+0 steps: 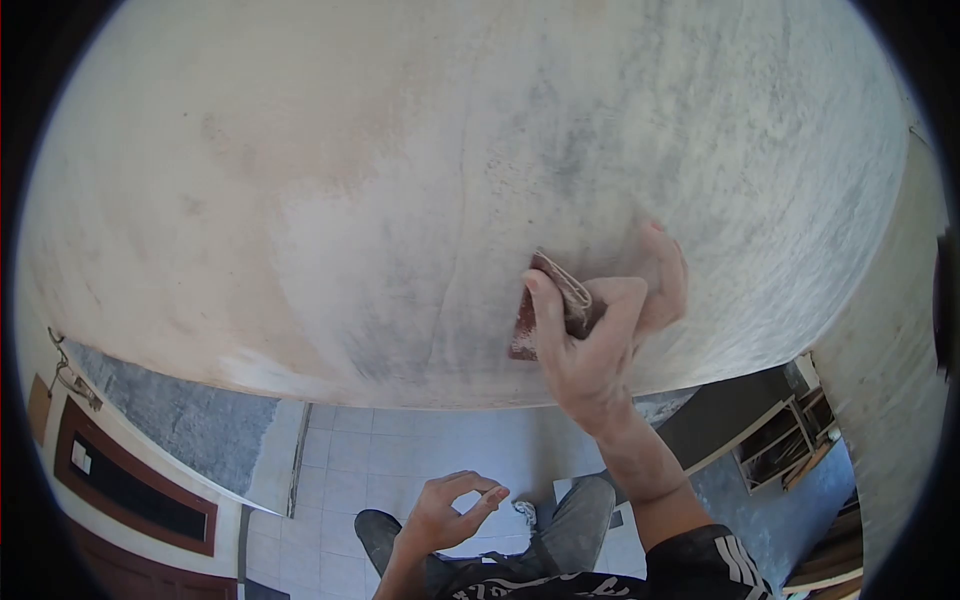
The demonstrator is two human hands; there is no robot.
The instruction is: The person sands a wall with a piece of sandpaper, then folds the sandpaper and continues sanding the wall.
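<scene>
My right hand (600,340) is raised against a pale, patchy wall surface (380,230). Between its thumb and fingers is a folded sheet of reddish-brown sandpaper (526,325), its pale folded edges showing near the thumb. The sheet lies at the surface, beside grey smudged patches. Lower down, my left hand (450,512) hovers over my lap, away from the wall. Its fingers are curled and the thumb tip meets the index finger, with nothing visible in the pinch.
Below the wall's lower edge are pale floor tiles (340,450) and my legs (580,520). At the lower left is a brown-framed dark panel (135,478). Wooden frames and boards (785,445) stand at the lower right. A hook with wire (70,375) hangs at the left.
</scene>
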